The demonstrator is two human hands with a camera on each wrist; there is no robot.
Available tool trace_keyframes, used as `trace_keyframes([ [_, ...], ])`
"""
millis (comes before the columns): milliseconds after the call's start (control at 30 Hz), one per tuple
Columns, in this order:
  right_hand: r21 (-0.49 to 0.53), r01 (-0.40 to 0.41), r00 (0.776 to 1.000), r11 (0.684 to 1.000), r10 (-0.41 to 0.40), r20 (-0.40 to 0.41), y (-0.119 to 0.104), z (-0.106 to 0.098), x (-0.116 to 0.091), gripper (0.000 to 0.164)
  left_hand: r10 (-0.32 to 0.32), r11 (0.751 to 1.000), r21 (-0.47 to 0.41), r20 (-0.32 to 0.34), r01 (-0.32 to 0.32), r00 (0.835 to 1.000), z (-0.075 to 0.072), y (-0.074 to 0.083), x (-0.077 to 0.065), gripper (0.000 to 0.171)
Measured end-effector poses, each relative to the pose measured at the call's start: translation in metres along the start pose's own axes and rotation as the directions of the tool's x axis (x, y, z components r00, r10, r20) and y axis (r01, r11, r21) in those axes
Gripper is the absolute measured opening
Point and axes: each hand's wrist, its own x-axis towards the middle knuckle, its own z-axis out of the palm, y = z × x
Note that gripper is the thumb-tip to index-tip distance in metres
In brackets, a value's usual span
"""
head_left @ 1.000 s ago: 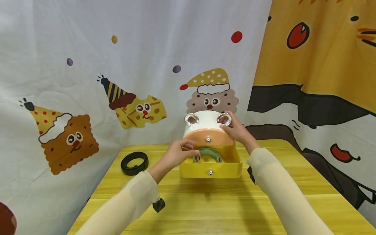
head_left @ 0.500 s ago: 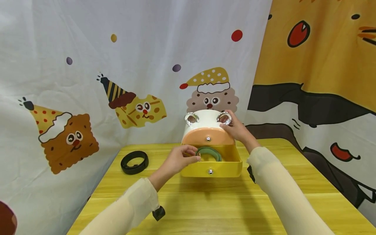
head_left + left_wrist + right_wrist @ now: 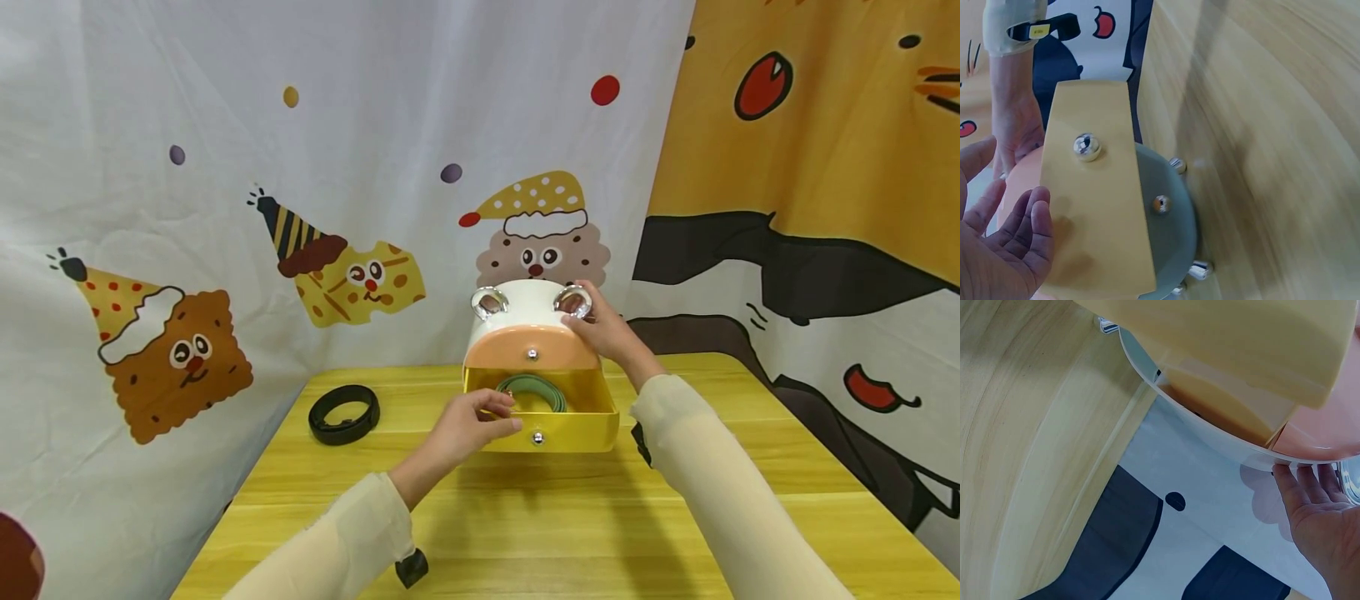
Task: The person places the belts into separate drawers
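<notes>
At the yellow drawer [image 3: 576, 432], the left hand [image 3: 472, 425] has dropped (slightly).

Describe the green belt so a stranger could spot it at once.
On the wood-grain table stands a white-topped drawer box. Its yellow drawer is pulled open, and the green belt sits coiled inside. Its green colour and its place in the drawer set it apart from the coiled black belt, which lies directly on the table.
</notes>
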Motion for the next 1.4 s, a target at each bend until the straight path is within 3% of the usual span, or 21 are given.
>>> trace_keyframes([
  [633, 0.008, -0.007, 1.0, 1.0, 0.007, 0.0, 0.001, 0.0, -0.001, 0.07, -0.013, 1.0, -0.018, -0.072, 0.012, 0.997, 0.017, -0.018, -0.008, 0.029],
  [900, 0.0, 0.008, 1.0, 1.0, -0.008, -0.006, 0.002, -0.001, 0.001, 0.067, 0.04, 0.999, -0.004, -0.063, -0.04, 0.997, 0.029, -0.029, -0.009, 0.026],
  [1100, -0.005, 0.013, 1.0, 1.0, -0.013, -0.004, 0.001, -0.001, 0.001, 0.067, 0.018, 0.999, -0.045, -0.067, -0.021, 0.998, 0.039, -0.038, -0.009, 0.028],
  [1400, -0.015, 0.004, 1.0, 1.0, -0.004, -0.008, 0.002, -0.001, 0.002, 0.066, 0.007, 0.988, -0.149, -0.132, -0.027, 0.991, 0.055, -0.048, -0.005, 0.027],
])
